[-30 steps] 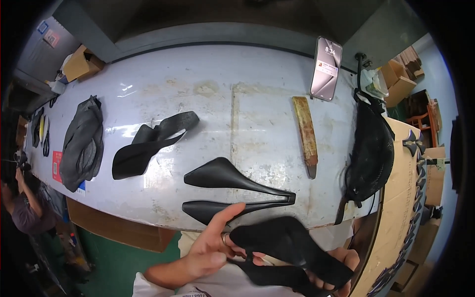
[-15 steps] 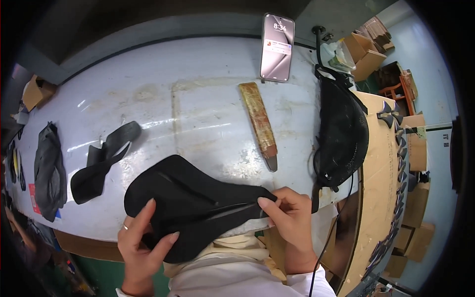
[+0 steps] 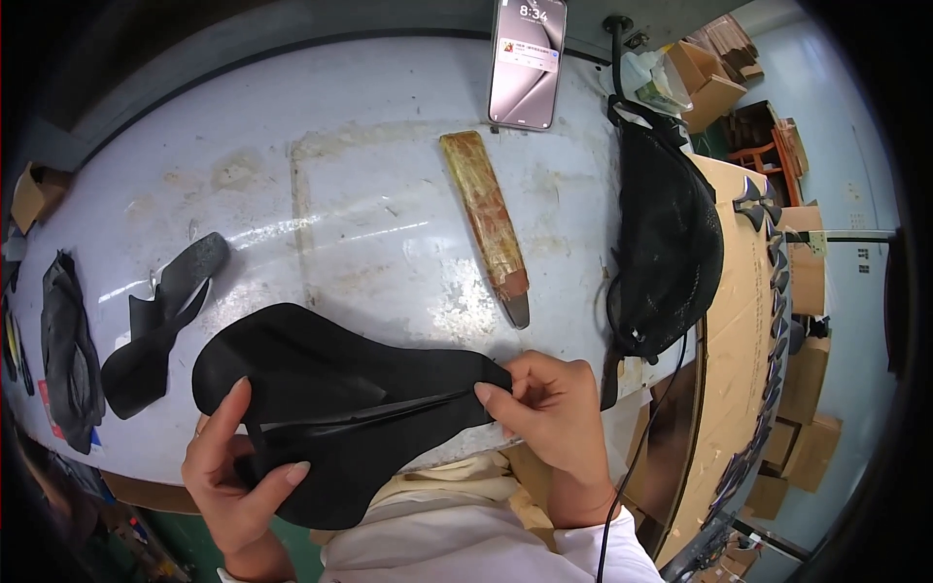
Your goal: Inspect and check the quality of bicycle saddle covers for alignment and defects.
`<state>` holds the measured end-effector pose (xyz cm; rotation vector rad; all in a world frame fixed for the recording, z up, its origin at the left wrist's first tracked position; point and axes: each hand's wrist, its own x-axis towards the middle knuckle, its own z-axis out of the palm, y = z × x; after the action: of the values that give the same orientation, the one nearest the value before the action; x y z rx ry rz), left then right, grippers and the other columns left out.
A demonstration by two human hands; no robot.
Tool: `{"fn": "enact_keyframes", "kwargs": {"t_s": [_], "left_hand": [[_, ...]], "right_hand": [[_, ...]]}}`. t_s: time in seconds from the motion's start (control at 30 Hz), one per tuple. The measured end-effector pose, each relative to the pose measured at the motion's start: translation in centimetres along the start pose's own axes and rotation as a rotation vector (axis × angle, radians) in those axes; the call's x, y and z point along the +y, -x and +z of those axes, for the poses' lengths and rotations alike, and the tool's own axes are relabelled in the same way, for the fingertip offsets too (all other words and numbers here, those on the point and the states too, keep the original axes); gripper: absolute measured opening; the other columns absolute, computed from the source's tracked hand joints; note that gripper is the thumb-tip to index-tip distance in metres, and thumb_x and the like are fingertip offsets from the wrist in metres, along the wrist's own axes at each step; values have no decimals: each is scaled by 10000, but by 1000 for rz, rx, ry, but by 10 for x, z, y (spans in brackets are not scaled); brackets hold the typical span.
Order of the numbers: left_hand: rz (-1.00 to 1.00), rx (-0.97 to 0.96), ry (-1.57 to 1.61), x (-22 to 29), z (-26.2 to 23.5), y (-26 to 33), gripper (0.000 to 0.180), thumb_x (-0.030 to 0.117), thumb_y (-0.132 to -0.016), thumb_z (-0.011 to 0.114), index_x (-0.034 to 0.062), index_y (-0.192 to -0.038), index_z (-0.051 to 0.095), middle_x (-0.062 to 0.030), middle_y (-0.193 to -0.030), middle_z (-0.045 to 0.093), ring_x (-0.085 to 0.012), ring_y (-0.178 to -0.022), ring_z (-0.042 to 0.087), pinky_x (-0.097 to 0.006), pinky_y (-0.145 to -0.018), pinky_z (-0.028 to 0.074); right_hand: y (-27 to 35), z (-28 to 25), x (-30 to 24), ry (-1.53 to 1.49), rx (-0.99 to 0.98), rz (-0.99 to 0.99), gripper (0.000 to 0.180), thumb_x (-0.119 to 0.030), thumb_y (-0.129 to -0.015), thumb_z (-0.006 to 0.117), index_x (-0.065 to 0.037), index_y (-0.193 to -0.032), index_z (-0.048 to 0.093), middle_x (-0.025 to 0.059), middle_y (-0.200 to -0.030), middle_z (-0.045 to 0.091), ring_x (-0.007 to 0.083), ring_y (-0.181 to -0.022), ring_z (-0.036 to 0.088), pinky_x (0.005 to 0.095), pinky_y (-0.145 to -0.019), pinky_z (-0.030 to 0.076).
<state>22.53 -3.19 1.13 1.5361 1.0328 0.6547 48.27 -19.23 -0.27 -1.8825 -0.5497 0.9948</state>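
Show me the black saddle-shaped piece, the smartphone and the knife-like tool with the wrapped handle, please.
Black saddle-shaped piece [image 3: 316, 364]: head view, on its wide part above the slit.
Smartphone [image 3: 527, 80]: head view, on its lit screen.
Knife-like tool [image 3: 483, 216]: head view, midway along its wrapped handle.

The white worktable [image 3: 379, 262] has a shiny top with brownish stains, and on it streaks of white light [image 3: 282, 228] are reflected. Behind its far edge stands a grey panel [image 3: 340, 19]. At the right there is a pale blue wall [image 3: 855, 117], with cardboard boxes [image 3: 814, 447] near it. The floor [image 3: 190, 539] at lower left is green.
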Motion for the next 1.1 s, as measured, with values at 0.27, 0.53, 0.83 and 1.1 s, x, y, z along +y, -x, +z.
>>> {"fn": "enact_keyframes", "kwargs": {"t_s": [0.27, 0.53, 0.83, 1.1], "left_hand": [[-26, 29, -30, -1, 0, 1, 846, 98, -503, 832, -44, -1302, 593, -44, -970, 627, -101, -814, 548, -178, -648, 386], [34, 24, -238, 3, -1, 4, 836, 101, -543, 840, -21, -1326, 575, -50, -958, 603, -106, -705, 457, -228, -578, 361], [-233, 46, -314, -3, -9, 19, 889, 155, -721, 842, 39, -1466, 372, -41, -926, 515, -76, -649, 500, -221, -522, 401], [189, 360, 278, -24, 26, 30, 743, 3, -785, 764, 49, -1406, 360, -81, -1150, 523, -175, -1035, 593, -301, -863, 531]], "right_hand": [[0, 1, -1, 61, 12, 18, 105, 10, -824, 741, 18, -767, 655, -21, -553, 584, 11, -483, 507, 193, -435, 357], [-2, 11, -12, 229, 35, -42, 175, -30, -810, 751, 14, -713, 612, -8, -522, 578, 15, -454, 502, 203, -428, 357], [-2, 6, -22, 243, -79, -36, 252, -71, -841, 726, 27, -1036, 600, -8, -533, 579, 31, -448, 526, 197, -428, 371], [4, -5, -18, -38, -121, 32, 228, -192, -924, 670, 19, -999, 626, 9, -567, 571, 59, -480, 528, 212, -435, 392]]}}
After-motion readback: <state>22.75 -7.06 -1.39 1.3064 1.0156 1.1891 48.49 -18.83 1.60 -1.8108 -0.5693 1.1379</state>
